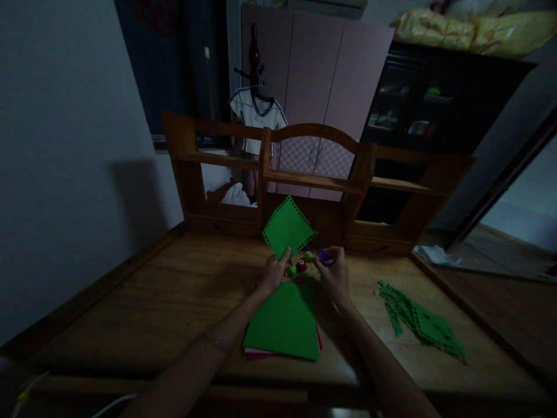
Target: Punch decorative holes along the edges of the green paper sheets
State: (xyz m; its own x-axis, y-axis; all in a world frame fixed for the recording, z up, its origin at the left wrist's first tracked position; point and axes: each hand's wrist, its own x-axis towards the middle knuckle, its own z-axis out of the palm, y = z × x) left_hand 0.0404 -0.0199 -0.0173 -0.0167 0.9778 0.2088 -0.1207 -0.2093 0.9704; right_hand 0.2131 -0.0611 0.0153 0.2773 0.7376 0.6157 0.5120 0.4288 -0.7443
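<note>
While the left hand [273,273] pinches the lower corner of a green paper square [288,227] and holds it upright over the wooden desk [130,302], the right hand [334,273] closes around a small purple punch [324,256] just beside it. Thin and light, the sheet looks floppy and easily creased, best held near an edge. Red and green punches [300,266] sit between the hands, above a stack of coloured sheets [285,322]; green offcuts [420,322] lie well to the right.
</note>
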